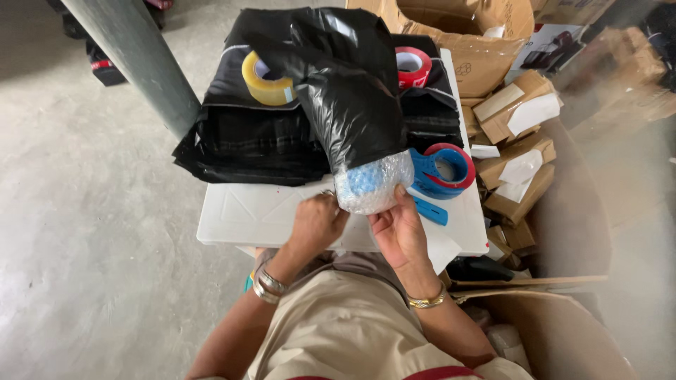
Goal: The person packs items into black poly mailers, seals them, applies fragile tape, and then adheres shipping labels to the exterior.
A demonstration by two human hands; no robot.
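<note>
Over the near edge of the white surface [239, 214], both hands hold a bubble-wrapped bundle [372, 184] with something blue inside, its upper end already sheathed in a black plastic bag [348, 84]. The left hand [317, 224] is curled at the bundle's lower left side, fingers pressed on the wrap. The right hand [399, 229] cups it from below, thumb up against the wrap.

The bundle looks light and padded, soft on the outside and likely firmer within. The wrap and the glossy bag probably slide against each other, so a hold around the bundle's lower end, not the loose bag, seems the safest.

A stack of folded black bags [253, 141] covers the far half of the surface, with a yellow tape roll [266, 86] and a red tape roll [413, 65] on it. A blue tape dispenser [442, 171] lies near the right edge. Small cardboard boxes [514, 148] are piled beyond that edge, above a grey concrete floor [91, 232].
</note>
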